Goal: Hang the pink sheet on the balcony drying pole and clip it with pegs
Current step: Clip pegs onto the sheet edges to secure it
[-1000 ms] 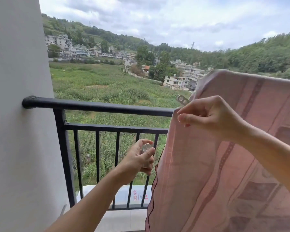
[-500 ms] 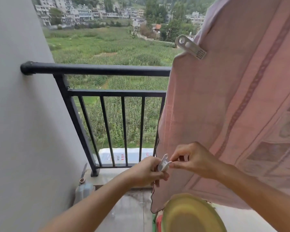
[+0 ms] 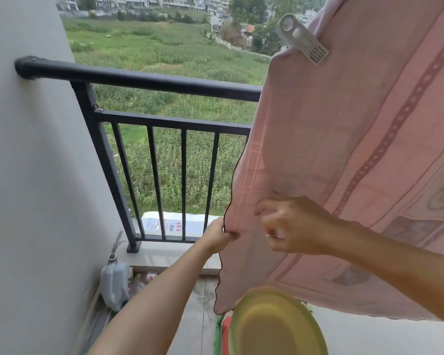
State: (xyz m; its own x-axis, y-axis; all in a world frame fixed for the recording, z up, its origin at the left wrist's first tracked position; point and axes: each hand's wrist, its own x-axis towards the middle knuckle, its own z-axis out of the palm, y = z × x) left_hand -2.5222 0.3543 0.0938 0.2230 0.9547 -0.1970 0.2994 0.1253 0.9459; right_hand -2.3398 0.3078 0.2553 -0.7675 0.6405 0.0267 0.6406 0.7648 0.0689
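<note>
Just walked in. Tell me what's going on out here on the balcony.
A person is hanging a pink sheet by the black railing. One white peg already clips its upper edge. The left hand pinches the sheet's dark-trimmed side edge low down, and the right hand, beside it against the cloth, holds something small and pale, perhaps another peg. A yellow-green basin sits below.

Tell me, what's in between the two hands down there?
In the head view, only the pink sheet: its dark-stitched side edge hangs between the left hand, which pinches it, and the right hand. Something small and white shows in the right hand's fingers.
</note>
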